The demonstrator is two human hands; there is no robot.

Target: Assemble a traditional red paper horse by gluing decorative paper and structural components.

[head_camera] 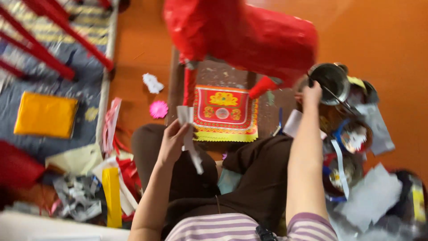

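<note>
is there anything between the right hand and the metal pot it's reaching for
Nothing visible stands between them: the right hand is already at the near rim of the metal pot, beside the thin stick lying across it. The red paper figure stands off to the left.

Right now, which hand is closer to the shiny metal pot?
The right hand. It reaches up to the metal pot and touches its rim. The left hand is far off to the left, holding a white paper strip.
</note>
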